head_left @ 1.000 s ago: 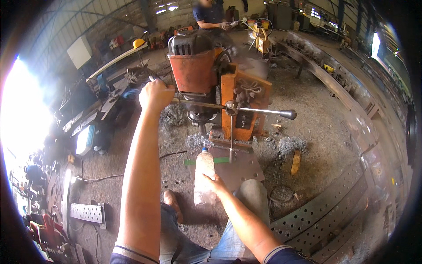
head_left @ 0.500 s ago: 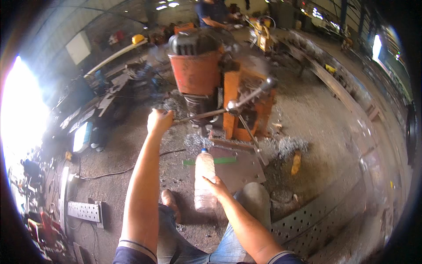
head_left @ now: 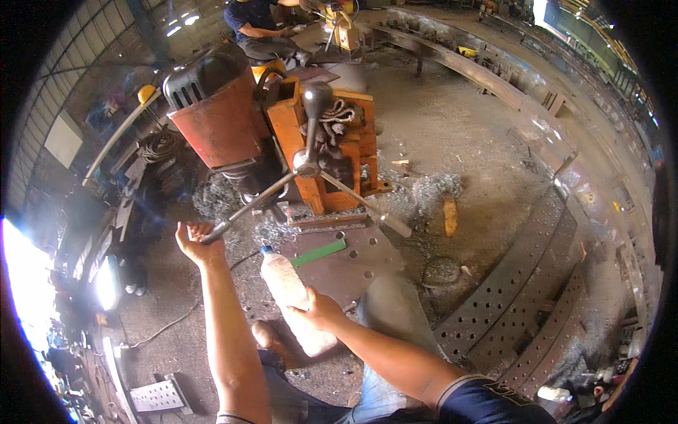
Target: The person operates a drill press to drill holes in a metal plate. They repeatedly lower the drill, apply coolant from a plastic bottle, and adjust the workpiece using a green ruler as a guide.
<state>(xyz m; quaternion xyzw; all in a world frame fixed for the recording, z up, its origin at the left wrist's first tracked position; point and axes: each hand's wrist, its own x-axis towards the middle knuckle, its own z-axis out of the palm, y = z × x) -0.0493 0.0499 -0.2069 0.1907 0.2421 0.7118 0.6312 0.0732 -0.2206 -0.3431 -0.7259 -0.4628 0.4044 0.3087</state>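
Observation:
A magnetic drill with a red motor housing [head_left: 217,127] and an orange body [head_left: 300,152] stands on a steel plate [head_left: 374,254] with holes. My left hand [head_left: 200,244] is closed round the end of one spoke of its feed handle [head_left: 306,166]; the other two spokes are free. In my right hand [head_left: 314,311] is a plastic bottle [head_left: 282,279] with a blue cap, gripped round its lower half. The bottle leans left, its cap close to the drill's base. Metal shavings [head_left: 272,233] lie around the drill bit, whose tip I cannot make out.
A green strip [head_left: 321,252] crosses the plate. Perforated steel plates [head_left: 487,290] lie at the right, and shavings [head_left: 434,194] are heaped beside the drill. A long beam [head_left: 459,67] runs along the far right. Another person [head_left: 258,28] sits at the back near a yellow machine [head_left: 344,32].
The feed handle has turned counterclockwise, my left hand going down with its spoke. The bottle has tipped further left. My view has shifted, so the drill appears further left and tilted.

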